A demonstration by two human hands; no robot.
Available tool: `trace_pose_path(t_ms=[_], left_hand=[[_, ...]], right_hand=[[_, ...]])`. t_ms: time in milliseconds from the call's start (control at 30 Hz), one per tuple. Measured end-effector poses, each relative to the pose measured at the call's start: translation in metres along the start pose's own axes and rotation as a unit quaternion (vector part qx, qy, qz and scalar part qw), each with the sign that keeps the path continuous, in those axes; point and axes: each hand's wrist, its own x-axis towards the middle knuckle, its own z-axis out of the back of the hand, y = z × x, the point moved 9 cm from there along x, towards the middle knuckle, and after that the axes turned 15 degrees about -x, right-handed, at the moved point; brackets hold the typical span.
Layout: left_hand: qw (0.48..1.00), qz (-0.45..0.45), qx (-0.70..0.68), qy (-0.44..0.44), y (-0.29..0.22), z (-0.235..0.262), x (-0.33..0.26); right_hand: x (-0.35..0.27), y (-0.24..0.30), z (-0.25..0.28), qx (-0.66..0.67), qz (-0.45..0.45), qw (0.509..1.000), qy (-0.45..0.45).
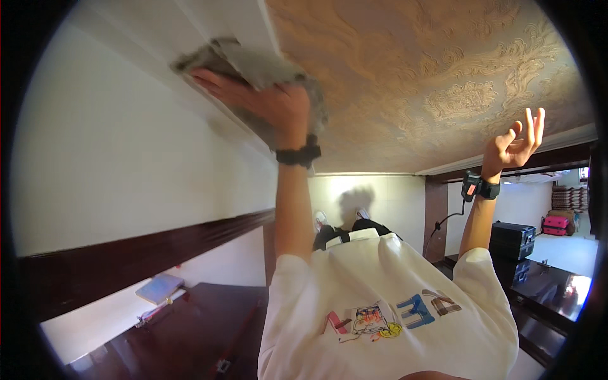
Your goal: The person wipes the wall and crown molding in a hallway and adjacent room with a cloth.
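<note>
A white wall [114, 145] fills the left of the frame, a patterned panel [430, 76] the upper right. I'd keep the grey cloth [259, 66], upper left, flat on the white trim [209, 25] and wipe along its edge. Left hand [266, 101] presses it, fingers spread, arm straight. Right hand [516, 145], right of frame, is raised, open, empty.

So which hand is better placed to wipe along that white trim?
Left. The left hand has the grey cloth pressed against the white trim. The right hand is open, empty and well away from it.
</note>
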Motion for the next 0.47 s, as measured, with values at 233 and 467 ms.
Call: trace_pose_path(t_ms=[233,467], left_hand=[[0.989,-0.074,0.107,-0.066,-0.038,-0.005,0.052],[0.994,-0.062,0.042,-0.078,-0.023,-0.003,0.033]], right_hand=[[0.032,-0.010,-0.002,-0.022,0.239,0.964,-0.113],[0.043,-0.056,-0.030,0.005,0.205,0.973,-0.109]])
